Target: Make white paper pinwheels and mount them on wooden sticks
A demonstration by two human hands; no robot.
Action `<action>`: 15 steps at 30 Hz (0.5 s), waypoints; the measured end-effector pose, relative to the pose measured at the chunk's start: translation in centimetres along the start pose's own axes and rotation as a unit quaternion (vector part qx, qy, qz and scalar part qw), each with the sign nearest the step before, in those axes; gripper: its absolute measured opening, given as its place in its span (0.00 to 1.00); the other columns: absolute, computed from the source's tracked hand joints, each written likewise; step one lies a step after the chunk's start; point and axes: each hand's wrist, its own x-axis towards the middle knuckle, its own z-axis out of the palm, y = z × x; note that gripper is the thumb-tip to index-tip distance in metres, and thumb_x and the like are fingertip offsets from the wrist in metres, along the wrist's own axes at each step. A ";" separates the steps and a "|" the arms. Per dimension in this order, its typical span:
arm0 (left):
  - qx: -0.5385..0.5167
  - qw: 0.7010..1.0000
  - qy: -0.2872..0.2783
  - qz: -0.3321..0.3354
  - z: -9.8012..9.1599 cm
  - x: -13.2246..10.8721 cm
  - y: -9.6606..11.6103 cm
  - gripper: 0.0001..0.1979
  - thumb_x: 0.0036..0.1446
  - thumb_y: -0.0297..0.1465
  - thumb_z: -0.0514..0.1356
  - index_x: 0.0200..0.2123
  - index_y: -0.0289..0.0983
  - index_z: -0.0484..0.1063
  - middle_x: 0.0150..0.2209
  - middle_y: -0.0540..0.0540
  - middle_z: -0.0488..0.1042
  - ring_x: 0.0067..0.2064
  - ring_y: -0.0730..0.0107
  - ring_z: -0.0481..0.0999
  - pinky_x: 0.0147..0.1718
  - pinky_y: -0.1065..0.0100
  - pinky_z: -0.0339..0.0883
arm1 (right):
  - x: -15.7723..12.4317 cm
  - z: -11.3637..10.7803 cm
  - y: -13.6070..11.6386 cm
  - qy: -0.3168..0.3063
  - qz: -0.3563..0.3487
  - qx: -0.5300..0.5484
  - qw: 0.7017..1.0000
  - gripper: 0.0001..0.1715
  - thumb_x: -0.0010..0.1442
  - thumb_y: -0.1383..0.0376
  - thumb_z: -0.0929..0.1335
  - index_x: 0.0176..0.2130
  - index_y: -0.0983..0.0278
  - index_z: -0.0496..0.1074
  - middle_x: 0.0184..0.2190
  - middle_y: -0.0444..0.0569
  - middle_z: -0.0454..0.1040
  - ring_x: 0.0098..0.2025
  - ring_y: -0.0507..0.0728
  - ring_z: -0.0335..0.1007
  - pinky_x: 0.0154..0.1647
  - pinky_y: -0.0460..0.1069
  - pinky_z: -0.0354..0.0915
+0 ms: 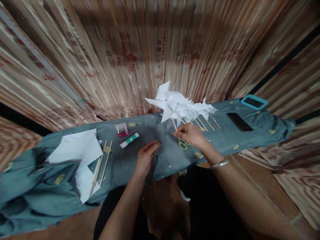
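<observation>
My right hand (188,134) is closed around the lower end of a wooden stick (174,124) that bears a white paper pinwheel (166,101). Beside and beneath that hand lie green-handled scissors (183,144). Several more white pinwheels (197,109) on sticks lie in an overlapping row to the right of the held one. My left hand (147,155) rests low over the cloth with its fingers together; whether anything is between them is too small to tell. A glue stick (129,140) and a red box of small metal pins (122,130) lie to its left.
A grey-green patterned cloth (175,164) covers the long narrow table. White paper sheets (81,146) and loose wooden sticks (106,163) lie at the left. A black phone (239,122) and a blue-framed device (254,102) lie at the right. Patterned curtains (150,50) hang behind.
</observation>
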 end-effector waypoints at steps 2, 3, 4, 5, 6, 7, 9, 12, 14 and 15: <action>0.005 1.000 0.001 0.000 -0.1 0.0 0.0 0.22 0.27 0.36 0.77 0.30 0.35 0.82 0.29 0.45 0.80 0.27 0.77 0.72 0.29 0.73 0.62 | 1.3 -0.8 0.7 -0.007 0.016 -0.064 0.998 0.14 0.58 0.58 0.70 0.26 0.62 0.78 0.22 0.47 0.75 0.24 0.53 0.66 0.27 0.48 0.54; 0.006 1.000 0.003 0.000 -0.1 0.0 0.0 0.22 0.26 0.36 0.77 0.30 0.35 0.82 0.29 0.46 0.80 0.27 0.77 0.72 0.29 0.73 0.62 | 1.8 -1.0 1.0 -0.007 0.022 -0.078 0.997 0.14 0.58 0.58 0.70 0.26 0.62 0.79 0.23 0.48 0.77 0.26 0.54 0.67 0.27 0.48 0.54; 0.007 1.000 0.006 -0.002 -0.2 0.0 0.0 0.22 0.26 0.36 0.77 0.31 0.36 0.82 0.29 0.46 0.80 0.27 0.77 0.72 0.30 0.73 0.62 | 2.2 -1.0 1.5 -0.009 0.029 -0.091 0.995 0.13 0.59 0.59 0.70 0.27 0.63 0.79 0.25 0.50 0.78 0.27 0.54 0.69 0.28 0.48 0.55; 0.008 1.000 0.008 -0.003 -0.2 0.0 0.0 0.23 0.26 0.36 0.77 0.31 0.36 0.82 0.29 0.46 0.80 0.27 0.77 0.72 0.30 0.73 0.62 | 2.5 -0.8 1.9 -0.012 0.036 -0.103 0.994 0.12 0.59 0.60 0.70 0.28 0.64 0.80 0.26 0.51 0.79 0.29 0.55 0.71 0.29 0.48 0.56; 0.008 1.000 0.010 -0.004 -0.3 0.0 0.0 0.23 0.25 0.36 0.77 0.30 0.36 0.82 0.29 0.46 0.80 0.27 0.77 0.71 0.30 0.73 0.62 | 2.8 -0.5 2.4 -0.017 0.044 -0.116 0.992 0.11 0.59 0.61 0.70 0.30 0.64 0.80 0.28 0.52 0.80 0.31 0.56 0.72 0.30 0.47 0.57; 0.007 1.000 0.013 -0.004 -0.3 0.0 0.1 0.23 0.25 0.36 0.77 0.30 0.36 0.83 0.29 0.46 0.80 0.27 0.77 0.71 0.30 0.73 0.62 | 3.0 -0.1 2.8 -0.023 0.053 -0.128 0.990 0.10 0.59 0.62 0.70 0.32 0.64 0.81 0.29 0.52 0.80 0.33 0.56 0.74 0.31 0.47 0.58; 0.010 1.000 0.015 -0.006 -0.4 -0.1 0.1 0.23 0.24 0.37 0.78 0.30 0.36 0.83 0.29 0.46 0.80 0.27 0.77 0.71 0.29 0.73 0.62 | 3.3 0.9 3.6 -0.036 0.069 -0.149 0.986 0.11 0.60 0.61 0.70 0.35 0.64 0.81 0.32 0.52 0.82 0.36 0.57 0.76 0.34 0.46 0.61; 0.016 1.000 0.017 -0.004 -0.5 -0.2 0.2 0.23 0.24 0.37 0.77 0.30 0.36 0.83 0.28 0.46 0.80 0.26 0.77 0.70 0.29 0.73 0.62 | 3.7 2.2 4.5 -0.052 0.085 -0.169 0.981 0.13 0.62 0.58 0.68 0.39 0.62 0.81 0.37 0.51 0.82 0.40 0.57 0.77 0.37 0.46 0.64; 0.020 1.000 0.019 -0.002 -0.5 -0.2 0.2 0.23 0.25 0.37 0.77 0.30 0.36 0.83 0.28 0.46 0.80 0.27 0.77 0.70 0.30 0.73 0.62 | 4.0 2.7 5.0 -0.060 0.089 -0.179 0.978 0.14 0.62 0.58 0.68 0.41 0.61 0.81 0.39 0.51 0.82 0.42 0.58 0.77 0.39 0.46 0.65; 0.022 1.000 0.020 -0.002 -0.6 -0.3 0.2 0.23 0.26 0.37 0.77 0.30 0.36 0.83 0.29 0.46 0.80 0.27 0.77 0.70 0.31 0.73 0.62 | 4.1 2.9 5.2 -0.064 0.090 -0.182 0.977 0.15 0.62 0.58 0.67 0.41 0.61 0.81 0.40 0.52 0.82 0.43 0.58 0.77 0.40 0.46 0.65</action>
